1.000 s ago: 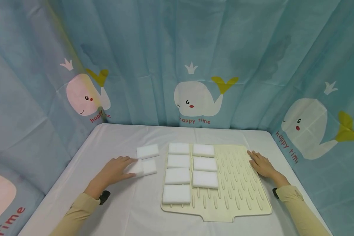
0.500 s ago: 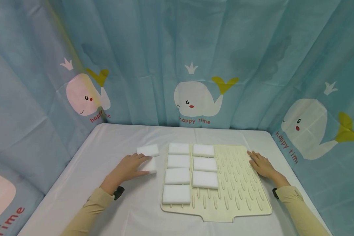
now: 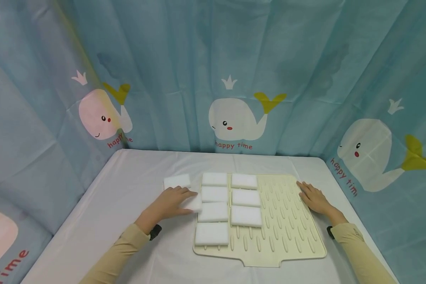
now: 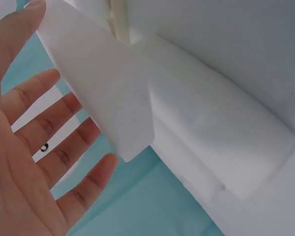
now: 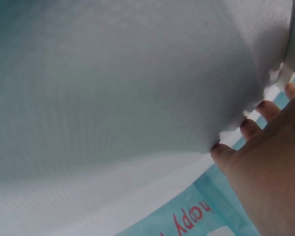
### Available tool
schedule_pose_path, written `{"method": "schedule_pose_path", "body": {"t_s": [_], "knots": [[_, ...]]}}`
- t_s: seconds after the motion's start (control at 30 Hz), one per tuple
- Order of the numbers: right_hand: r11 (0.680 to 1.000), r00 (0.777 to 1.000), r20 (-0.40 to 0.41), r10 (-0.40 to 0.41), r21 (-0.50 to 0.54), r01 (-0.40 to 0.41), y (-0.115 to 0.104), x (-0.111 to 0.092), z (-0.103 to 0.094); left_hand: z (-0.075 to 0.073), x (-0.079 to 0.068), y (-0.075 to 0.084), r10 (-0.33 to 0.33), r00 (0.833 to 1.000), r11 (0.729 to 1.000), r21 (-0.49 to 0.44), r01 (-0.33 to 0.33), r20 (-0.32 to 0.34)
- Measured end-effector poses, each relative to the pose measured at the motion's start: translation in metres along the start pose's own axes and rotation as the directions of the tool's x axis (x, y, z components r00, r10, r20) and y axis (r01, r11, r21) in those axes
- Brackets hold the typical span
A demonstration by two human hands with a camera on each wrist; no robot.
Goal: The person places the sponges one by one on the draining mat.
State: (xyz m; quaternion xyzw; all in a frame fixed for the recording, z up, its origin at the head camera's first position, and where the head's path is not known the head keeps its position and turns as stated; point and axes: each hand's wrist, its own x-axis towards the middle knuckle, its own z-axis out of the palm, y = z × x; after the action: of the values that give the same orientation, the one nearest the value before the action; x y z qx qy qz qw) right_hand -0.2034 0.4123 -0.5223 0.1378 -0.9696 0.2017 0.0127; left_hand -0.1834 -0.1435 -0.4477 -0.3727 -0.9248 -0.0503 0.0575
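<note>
My left hand point(image 3: 168, 203) pinches a white sponge point(image 3: 194, 203) between thumb and fingers, at the left edge of a cream ribbed mat point(image 3: 287, 236). The held sponge overlaps the mat's edge in the head view. In the left wrist view, the thumb lies against one end and the fingers along one side. Another white sponge point(image 4: 211, 118) lies on the table below that hand, hidden from the head view by it. One more sponge point(image 3: 177, 180) lies beyond the hand. My right hand point(image 3: 316, 200) rests with extended fingers at the mat's right edge.
White sponges stand in two columns on the mat's left half, a longer left one point(image 3: 213, 212) and a right one point(image 3: 246, 216) of three. Ribs show across the mat's right half. A white cloth point(image 3: 135, 244) covers the table; a blue curtain point(image 3: 184, 59) hangs around it.
My left hand has moved right with its sponge, over the sponge lying on the table and up to the mat's left edge. The right hand has stayed in place.
</note>
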Motion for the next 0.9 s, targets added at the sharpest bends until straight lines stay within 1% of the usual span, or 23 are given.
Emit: {"method": "schedule_pose_path", "body": {"t_s": [0.1, 0.3, 0.43, 0.53, 0.77, 0.9], "knots": [[1.000, 1.000, 0.003, -0.001, -0.002, 0.001, 0.001, 0.000, 0.001, 0.000, 0.004, 0.006, 0.024, 1.000, 1.000, 0.004, -0.024, 0.000], [1.000, 1.000, 0.001, 0.006, 0.005, -0.006, 0.003, 0.000, 0.003, 0.000, 0.013, 0.017, 0.060, 0.998, 0.998, 0.000, -0.060, 0.033], [1.000, 1.000, -0.002, 0.004, 0.001, -0.004, 0.004, 0.000, 0.004, -0.001, 0.018, 0.026, 0.096, 0.995, 0.995, 0.006, -0.096, 0.037], [1.000, 1.000, -0.005, 0.000, -0.002, 0.000, 0.004, 0.000, 0.004, -0.002, 0.022, 0.032, 0.124, 0.992, 0.992, 0.012, -0.125, 0.029], [1.000, 1.000, -0.003, 0.008, -0.014, -0.008, 0.004, 0.000, 0.003, 0.000, 0.036, 0.049, 0.166, 0.984, 0.985, 0.044, -0.169, 0.059], [1.000, 1.000, 0.000, 0.004, -0.009, -0.004, 0.002, 0.000, 0.002, 0.002, 0.043, 0.059, 0.211, 0.976, 0.977, 0.030, -0.213, 0.048]]}}
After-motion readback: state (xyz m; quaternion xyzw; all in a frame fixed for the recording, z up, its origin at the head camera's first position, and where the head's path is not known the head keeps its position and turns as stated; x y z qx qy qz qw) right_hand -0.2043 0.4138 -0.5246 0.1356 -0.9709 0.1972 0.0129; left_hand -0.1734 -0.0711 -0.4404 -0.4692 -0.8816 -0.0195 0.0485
